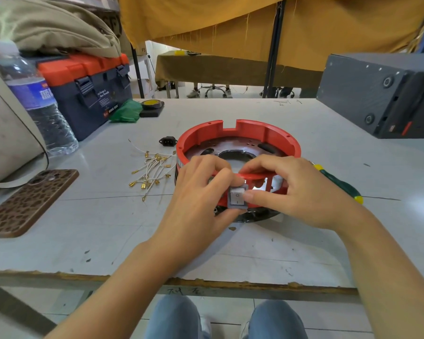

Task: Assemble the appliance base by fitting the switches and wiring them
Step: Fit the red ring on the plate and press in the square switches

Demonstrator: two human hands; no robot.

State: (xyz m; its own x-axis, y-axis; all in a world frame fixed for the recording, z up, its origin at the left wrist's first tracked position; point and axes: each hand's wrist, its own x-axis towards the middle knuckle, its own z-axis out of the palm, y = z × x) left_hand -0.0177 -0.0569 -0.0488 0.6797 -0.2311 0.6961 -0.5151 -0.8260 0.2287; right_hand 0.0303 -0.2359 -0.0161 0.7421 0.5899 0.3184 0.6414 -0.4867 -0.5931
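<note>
Red plastic is my landmark, the round appliance base [238, 133] mid-table: off to its left lies a loose heap of thin white wires [152, 171] with brass spade terminals, light and floppy, best picked up by the terminals, I'd say, and a small black socket [167, 141] sits just beside its left rim. At the near wall of the base my left hand [196, 199] pinches the grey rocker switch [238, 198] from its left and underside. My right hand [289, 189] grips its right edge, thumb pressed to the frame; it feels like a small, stiff, light part, so I'd hold the bezel rather than the rocker and push squarely into the cutout.
</note>
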